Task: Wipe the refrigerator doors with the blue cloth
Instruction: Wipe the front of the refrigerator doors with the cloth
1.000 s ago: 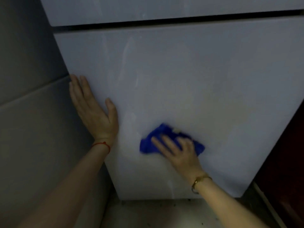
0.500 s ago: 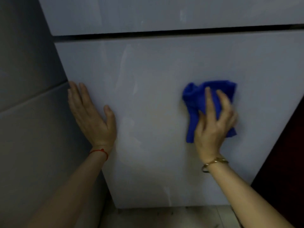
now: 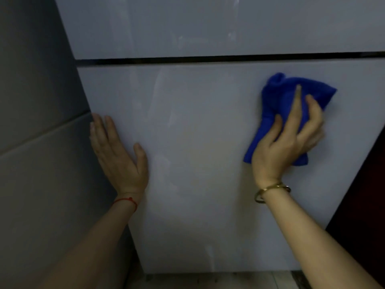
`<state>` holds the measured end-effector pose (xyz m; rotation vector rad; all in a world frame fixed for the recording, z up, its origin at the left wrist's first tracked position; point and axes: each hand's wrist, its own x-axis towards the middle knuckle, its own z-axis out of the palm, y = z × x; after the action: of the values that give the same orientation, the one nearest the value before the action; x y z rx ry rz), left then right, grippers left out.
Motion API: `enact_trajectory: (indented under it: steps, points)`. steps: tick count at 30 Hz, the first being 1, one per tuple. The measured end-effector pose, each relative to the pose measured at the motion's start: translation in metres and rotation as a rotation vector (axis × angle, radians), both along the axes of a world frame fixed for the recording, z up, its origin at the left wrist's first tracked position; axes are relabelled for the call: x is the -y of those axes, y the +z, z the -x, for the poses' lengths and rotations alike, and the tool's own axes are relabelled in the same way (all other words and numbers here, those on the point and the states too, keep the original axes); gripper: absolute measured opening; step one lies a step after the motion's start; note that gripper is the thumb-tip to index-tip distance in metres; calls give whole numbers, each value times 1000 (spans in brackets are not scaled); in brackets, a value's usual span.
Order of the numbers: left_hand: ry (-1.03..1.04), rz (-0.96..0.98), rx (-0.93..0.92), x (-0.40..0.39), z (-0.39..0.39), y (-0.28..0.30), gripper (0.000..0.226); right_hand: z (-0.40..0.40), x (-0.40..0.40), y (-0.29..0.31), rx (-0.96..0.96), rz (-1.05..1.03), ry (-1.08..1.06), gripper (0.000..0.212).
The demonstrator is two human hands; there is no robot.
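My left hand [image 3: 119, 157] lies flat and empty, fingers together, on the left edge of the pale glossy lower refrigerator door [image 3: 198, 163]; a hard push could slide it off. Faint streaks mid-door could get missed. My right hand [image 3: 289, 142] presses the crumpled blue microfibre cloth [image 3: 277, 97] to the upper right, fingers spread and curled; the loose bunch could slip.

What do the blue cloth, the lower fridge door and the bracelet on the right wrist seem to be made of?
Blue cloth: soft, fuzzy fabric, probably microfibre; it bunches in thick matte folds.
Lower fridge door: smooth, glossy pale panel, coated metal or glass, I cannot tell which; it shows faint smears.
Bracelet: gold-coloured metal, by its shine.
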<state>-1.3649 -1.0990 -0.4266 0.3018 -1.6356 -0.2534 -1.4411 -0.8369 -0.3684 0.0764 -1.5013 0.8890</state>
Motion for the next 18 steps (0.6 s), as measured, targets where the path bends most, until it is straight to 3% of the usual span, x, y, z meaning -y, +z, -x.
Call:
enact_trajectory:
  steps: [5, 10, 12, 14, 18]
  points:
    - [-1, -6, 6, -1, 1, 0, 68, -14, 40, -30, -106, -493, -37, 49]
    - [-30, -19, 12, 0, -2, -1, 68, -19, 28, -76, -147, -845, 4, 44]
    - [-40, -22, 17, -1, -3, 1, 68, -10, -8, -83, -62, -774, -15, 47]
    - [-41, -26, 18, -1, -2, 1, 68, -5, -34, -70, 21, -551, 16, 50]
    - [-29, -28, 30, -1, -1, 1, 68, -2, -12, -3, -28, -239, 44, 39]
